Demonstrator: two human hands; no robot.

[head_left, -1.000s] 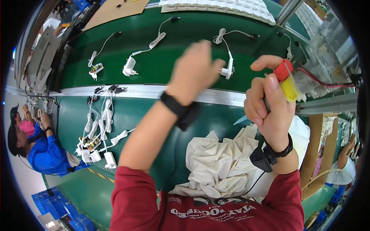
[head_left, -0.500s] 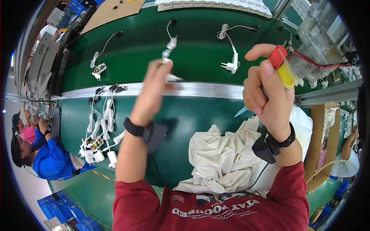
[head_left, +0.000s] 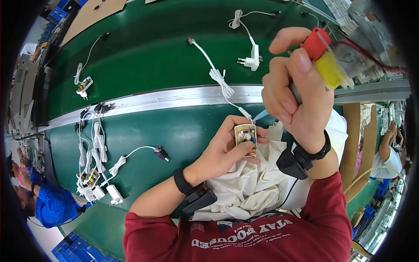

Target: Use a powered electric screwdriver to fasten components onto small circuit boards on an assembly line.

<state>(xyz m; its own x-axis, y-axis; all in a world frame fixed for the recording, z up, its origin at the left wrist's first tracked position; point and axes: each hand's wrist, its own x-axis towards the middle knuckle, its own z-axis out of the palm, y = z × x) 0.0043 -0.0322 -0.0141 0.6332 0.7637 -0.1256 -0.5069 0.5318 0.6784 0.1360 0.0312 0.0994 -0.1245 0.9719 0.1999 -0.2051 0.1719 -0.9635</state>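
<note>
A long green belt [head_left: 144, 61] runs across a work room, with a shiny metal rail [head_left: 174, 99] along its near edge and a green table on the near side of the rail. White cords with plugs lie here and there on the belt, and a bunch of them [head_left: 94, 174] sits on the table to the left. A person in blue [head_left: 48, 205] works far off to the left.

The left hand [head_left: 227, 150] holds a small open charger case [head_left: 245, 139] just above a white cloth [head_left: 244, 192] on the lap. The fingers are curled around the case, with the thumb pressed on one side. You can see little parts inside it. A white cord [head_left: 220, 81] runs from the case, over the rail and up onto the belt.

The right hand [head_left: 297, 98] is up high, to the right of the case. Its fingers are closed tight around a tool with a red and yellow end [head_left: 325, 59]. Its tip is hidden, so I cannot tell what kind it is.

To do this well, I think the left hand should keep the case flat and steady. The tool should come down slowly, straight over the case. The cord should stay loose and out of the way.
</note>
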